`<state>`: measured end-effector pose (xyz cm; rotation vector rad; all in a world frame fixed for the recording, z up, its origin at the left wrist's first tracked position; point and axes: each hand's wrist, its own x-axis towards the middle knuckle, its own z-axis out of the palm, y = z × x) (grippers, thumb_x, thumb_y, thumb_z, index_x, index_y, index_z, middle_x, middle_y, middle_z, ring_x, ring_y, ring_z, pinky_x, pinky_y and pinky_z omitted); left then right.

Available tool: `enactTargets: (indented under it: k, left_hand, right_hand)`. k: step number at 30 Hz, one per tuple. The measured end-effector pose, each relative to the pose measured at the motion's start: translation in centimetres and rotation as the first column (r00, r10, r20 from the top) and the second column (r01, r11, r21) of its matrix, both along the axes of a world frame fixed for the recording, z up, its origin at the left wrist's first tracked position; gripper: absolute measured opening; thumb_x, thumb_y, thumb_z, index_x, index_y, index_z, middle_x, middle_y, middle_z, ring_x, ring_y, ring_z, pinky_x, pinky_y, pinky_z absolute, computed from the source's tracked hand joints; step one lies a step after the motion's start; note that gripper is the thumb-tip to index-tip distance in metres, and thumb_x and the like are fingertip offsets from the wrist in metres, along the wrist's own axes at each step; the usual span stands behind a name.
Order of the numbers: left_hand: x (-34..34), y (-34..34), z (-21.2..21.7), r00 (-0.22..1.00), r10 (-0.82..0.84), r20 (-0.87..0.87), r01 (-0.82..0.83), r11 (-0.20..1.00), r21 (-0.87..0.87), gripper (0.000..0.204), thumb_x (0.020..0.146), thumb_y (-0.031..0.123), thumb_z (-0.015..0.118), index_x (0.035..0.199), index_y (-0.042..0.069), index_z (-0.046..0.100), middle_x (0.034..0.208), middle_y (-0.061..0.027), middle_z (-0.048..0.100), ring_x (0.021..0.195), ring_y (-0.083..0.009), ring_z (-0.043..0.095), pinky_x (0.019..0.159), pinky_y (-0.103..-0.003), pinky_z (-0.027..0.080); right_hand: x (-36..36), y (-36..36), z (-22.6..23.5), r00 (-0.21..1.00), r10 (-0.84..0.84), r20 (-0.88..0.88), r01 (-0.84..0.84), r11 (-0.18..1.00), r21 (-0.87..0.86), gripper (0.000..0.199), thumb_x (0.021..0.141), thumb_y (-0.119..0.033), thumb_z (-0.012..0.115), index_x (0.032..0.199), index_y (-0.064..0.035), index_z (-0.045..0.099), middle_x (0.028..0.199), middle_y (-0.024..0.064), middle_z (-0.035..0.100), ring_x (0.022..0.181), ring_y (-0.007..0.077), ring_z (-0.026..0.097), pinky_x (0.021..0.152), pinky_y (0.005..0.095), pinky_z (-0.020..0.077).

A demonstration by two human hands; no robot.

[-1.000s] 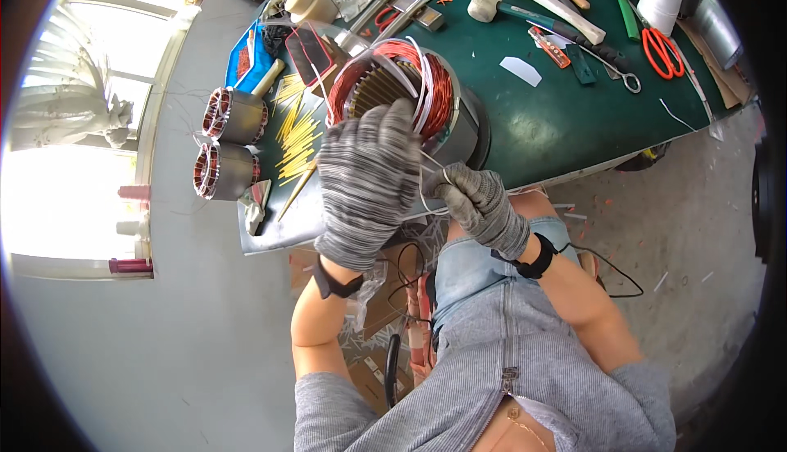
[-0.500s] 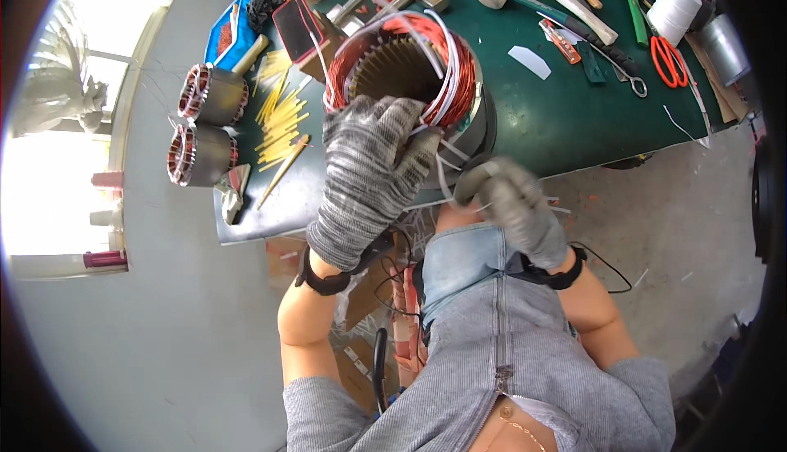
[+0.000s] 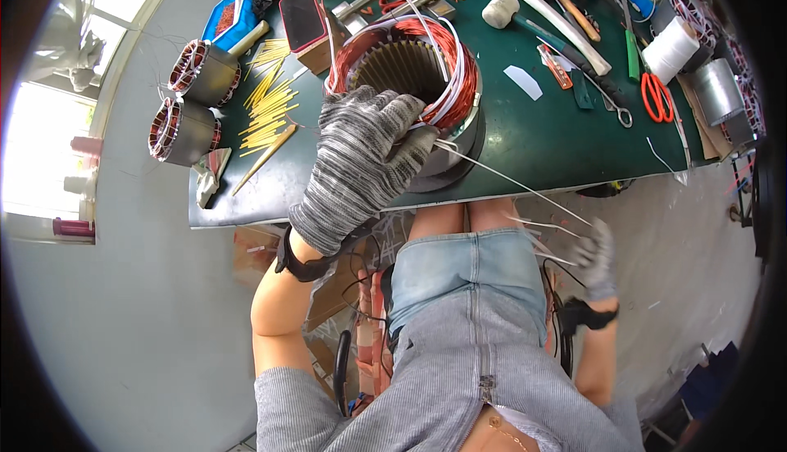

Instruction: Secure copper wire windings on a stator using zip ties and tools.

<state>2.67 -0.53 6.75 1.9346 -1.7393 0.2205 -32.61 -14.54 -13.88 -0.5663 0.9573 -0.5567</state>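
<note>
A motor stator (image 3: 447, 175) stands upright at the table's near edge, a ring of red copper winding (image 3: 467, 67) around its slotted bore. White lacing cord (image 3: 516, 180) is wrapped on the winding and stretches from its near side out to the right. My left hand (image 3: 352, 165), in a grey knitted glove, is closed on the near rim of the winding, thumb beside the cord's knot. Far off to the right, beyond the table edge, my gloved right hand (image 3: 596, 263) is closed around the cord, pulling it taut; its fingers are slightly blurred. Loose white strands (image 3: 545, 224) trail beside it.
Two smaller stators (image 3: 184, 131) sit left, next to yellow strips (image 3: 269, 116) and a pointed stick (image 3: 264, 159). A phone (image 3: 303, 18) leans on a block behind. At the right lie a mallet (image 3: 500, 11), red-handled scissors (image 3: 657, 97) and a white thread spool (image 3: 670, 49).
My right hand has swung away from the stator to the lower right, drawing the cord out straight. The left hand keeps its grip on the winding. The head view has shifted slightly.
</note>
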Motion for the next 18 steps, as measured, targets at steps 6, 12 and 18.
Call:
enactTargets:
  k: [6, 12, 18]
  left_hand:
    - [-0.4, -0.2, 0.1, 0.999, 0.014, 0.052, -0.013, 0.999, -0.03, 0.025, 0.077, 0.016, 0.07, 0.096, 0.001, 0.065, 0.084, -0.0147, 0.064, 0.08, -0.0319, 0.061, 0.078, -0.042, 0.045]
    - [-0.2, -0.2, -0.9, 0.997, 0.024, 0.067, -0.021, 0.999, -0.044, 0.026, 0.077, 0.021, 0.07, 0.096, 0.003, 0.064, 0.086, -0.0117, 0.064, 0.084, -0.0313, 0.059, 0.079, -0.043, 0.043]
    - [0.2, -0.4, -1.0, 0.999, -0.027, 0.042, 0.03, 0.997, -0.077, 0.026, 0.076, 0.021, 0.071, 0.095, 0.004, 0.063, 0.087, -0.0109, 0.063, 0.084, -0.0311, 0.058, 0.08, -0.043, 0.042]
  right_hand:
    - [-9.1, -3.8, -4.3, 0.413, -0.074, -0.908, -0.804, 0.438, -0.402, 0.032, 0.082, -0.038, 0.068, 0.093, -0.0082, 0.061, 0.072, 0.0014, 0.058, 0.057, 0.0151, 0.051, 0.053, 0.0293, 0.0441]
    - [13.6, -3.4, 18.6, 0.851, -0.077, -0.52, -0.525, -0.051, -0.85, 0.028, 0.083, -0.011, 0.061, 0.111, -0.0056, 0.061, 0.089, 0.0086, 0.059, 0.07, 0.0158, 0.056, 0.066, 0.0279, 0.0465]
    - [25.2, -4.9, 23.5, 0.739, 0.463, -0.489, -0.521, -0.068, -0.851, 0.028, 0.089, -0.026, 0.062, 0.103, -0.0014, 0.063, 0.079, 0.0049, 0.06, 0.072, 0.0112, 0.054, 0.068, 0.0262, 0.046]
